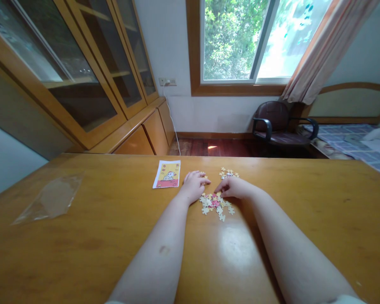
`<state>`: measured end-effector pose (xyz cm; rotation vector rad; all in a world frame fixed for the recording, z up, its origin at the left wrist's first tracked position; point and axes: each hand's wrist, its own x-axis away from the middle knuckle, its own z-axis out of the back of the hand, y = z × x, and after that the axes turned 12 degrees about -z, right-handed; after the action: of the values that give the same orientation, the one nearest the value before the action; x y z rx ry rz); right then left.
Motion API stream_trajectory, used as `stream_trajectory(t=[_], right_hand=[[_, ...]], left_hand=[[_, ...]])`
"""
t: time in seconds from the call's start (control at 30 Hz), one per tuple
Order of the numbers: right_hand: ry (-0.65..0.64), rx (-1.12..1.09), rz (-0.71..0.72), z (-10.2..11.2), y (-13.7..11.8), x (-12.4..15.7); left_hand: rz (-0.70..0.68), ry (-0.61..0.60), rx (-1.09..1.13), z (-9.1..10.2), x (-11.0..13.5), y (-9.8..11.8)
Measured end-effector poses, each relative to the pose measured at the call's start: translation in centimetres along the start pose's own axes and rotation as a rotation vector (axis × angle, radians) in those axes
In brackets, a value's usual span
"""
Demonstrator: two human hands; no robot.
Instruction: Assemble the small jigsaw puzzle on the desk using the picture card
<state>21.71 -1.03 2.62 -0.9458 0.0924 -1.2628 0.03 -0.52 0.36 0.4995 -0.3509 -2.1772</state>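
Note:
A loose pile of jigsaw puzzle pieces (210, 203), white, yellow and pink, lies on the wooden table between my forearms. My left hand (195, 185) rests at the upper left of this pile, fingers stretched to the right, with a few pieces near its fingertips. Bent over the pile's upper right edge, my right hand (233, 187) points its fingers down and left at the pieces; thumb and forefinger look apart. A smaller group of puzzle pieces (228, 173) sits behind my right hand, partly hidden by it.
A picture card (168, 174) with a white cartoon animal on yellow and pink lies left of my left hand. A clear plastic bag (52, 197) lies flat at the table's left. Beyond the table (120, 236) stand a glass-door cabinet (139, 114) and an armchair (272, 120).

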Motion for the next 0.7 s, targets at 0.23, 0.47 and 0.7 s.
stream_trajectory(t=[0.23,0.47,0.7], right_hand=[[0.074,0.027,-0.018,-0.2,0.5,-0.5],[0.335,0.023,-0.029,-1.8,-0.4,-1.5],[0.101,-0.111,-0.010,-0.5,-0.4,-0.3]], left_hand=[[-0.011,0.113,0.027,-0.3,-0.1,-0.7],[-0.044,0.079,0.052,0.2,0.0,0.0],[-0.034,-0.078,0.016,0.3,0.1,0.4]])
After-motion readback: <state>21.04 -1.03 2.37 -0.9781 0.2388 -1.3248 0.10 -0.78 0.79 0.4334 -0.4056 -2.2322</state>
